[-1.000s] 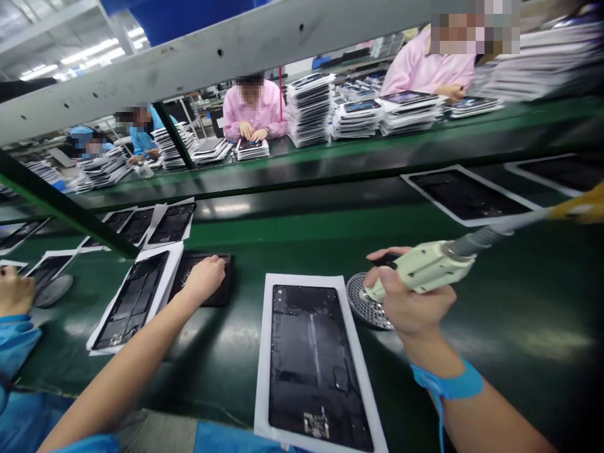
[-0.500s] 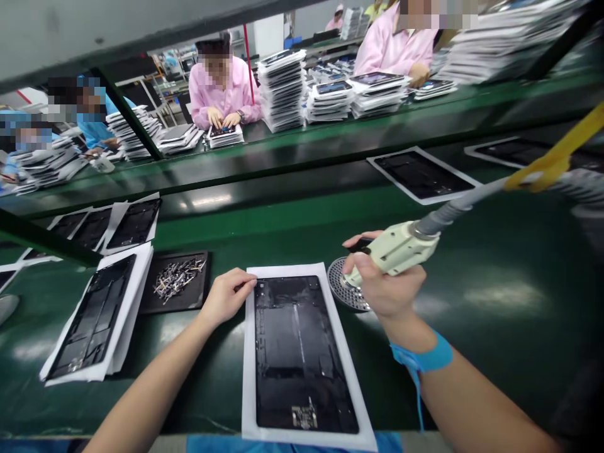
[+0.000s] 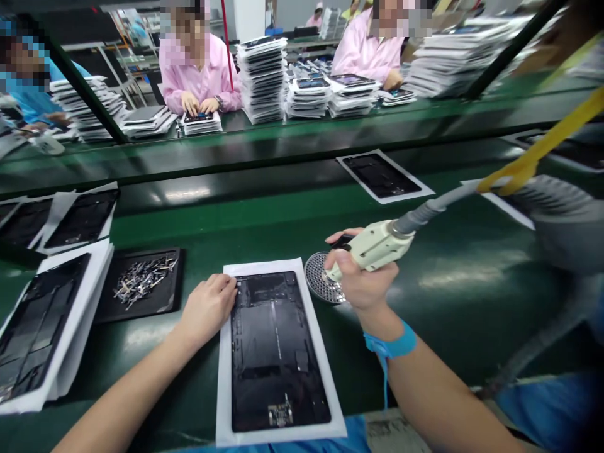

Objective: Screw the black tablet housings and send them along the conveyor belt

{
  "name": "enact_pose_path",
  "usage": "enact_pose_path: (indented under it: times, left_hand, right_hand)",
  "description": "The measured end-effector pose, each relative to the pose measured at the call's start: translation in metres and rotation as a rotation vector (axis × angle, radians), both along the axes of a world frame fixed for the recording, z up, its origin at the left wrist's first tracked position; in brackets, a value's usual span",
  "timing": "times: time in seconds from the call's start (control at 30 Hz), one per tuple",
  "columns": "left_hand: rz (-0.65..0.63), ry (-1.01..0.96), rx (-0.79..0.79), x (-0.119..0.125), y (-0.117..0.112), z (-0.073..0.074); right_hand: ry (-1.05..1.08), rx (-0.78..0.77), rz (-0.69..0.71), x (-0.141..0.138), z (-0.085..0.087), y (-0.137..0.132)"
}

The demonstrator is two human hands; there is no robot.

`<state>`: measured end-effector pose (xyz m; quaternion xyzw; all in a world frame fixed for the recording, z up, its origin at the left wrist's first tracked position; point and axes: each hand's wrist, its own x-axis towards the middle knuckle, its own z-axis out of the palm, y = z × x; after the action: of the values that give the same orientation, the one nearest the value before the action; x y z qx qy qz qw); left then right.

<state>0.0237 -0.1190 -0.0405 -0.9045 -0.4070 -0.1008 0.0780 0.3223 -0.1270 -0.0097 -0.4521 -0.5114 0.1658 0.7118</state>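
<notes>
"Head view: where does the black panel point(image 3: 264, 336) lie, and what has each hand got?"

"It lies flat on a white sheet point(image 3: 325, 428) on the worktop point(image 3: 453, 327). The left hand point(image 3: 207, 309) is at the panel's far left corner, fingers together and bent; whether they pinch the edge or merely rest there, I cannot tell. The right hand point(image 3: 368, 286), right of the panel, is wrapped round a pale green tool point(image 3: 380, 244)."

"And the tool's nose?"

"At the holed metal disc point(image 3: 321, 274), just right of the panel's far end. I can't make out whether it touches."

"How would you handle this part well?"

"I'd judge the left hand is best used for steadying: light pressure on the panel's edge, fingers off its inner face, and the sheet held with it, since paper could slide. On the right, a relaxed grip, the nose well clear of the panel, and the grey lead point(image 3: 422, 214) kept from dragging across it."

"Anything to avoid?"

"The left forearm could nudge the dark tray point(image 3: 165, 303) of small parts point(image 3: 141, 280), left of the panel, so the elbow should stay low and near."
</notes>
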Motion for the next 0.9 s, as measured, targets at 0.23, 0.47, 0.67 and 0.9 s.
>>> enact_pose_path:
  times: [0.23, 0.47, 0.67, 0.9]
  left_hand:
    - [0.004, -0.163, -0.081, -0.007, 0.001, -0.007]
    - [0.013, -0.403, -0.171, -0.014, 0.022, -0.019]
    - [0.010, -0.411, -0.190, -0.012, 0.019, -0.017]
    - [0.021, -0.493, -0.233, -0.012, 0.022, -0.021]
  right_hand:
    - [-0.010, -0.011, -0.083, 0.009, -0.009, 0.000]
    - [-0.023, -0.055, -0.106, 0.012, -0.018, 0.007]
    - [0.012, -0.056, -0.091, 0.010, -0.018, 0.007]
    - [-0.017, -0.066, -0.114, 0.014, -0.019, 0.007]
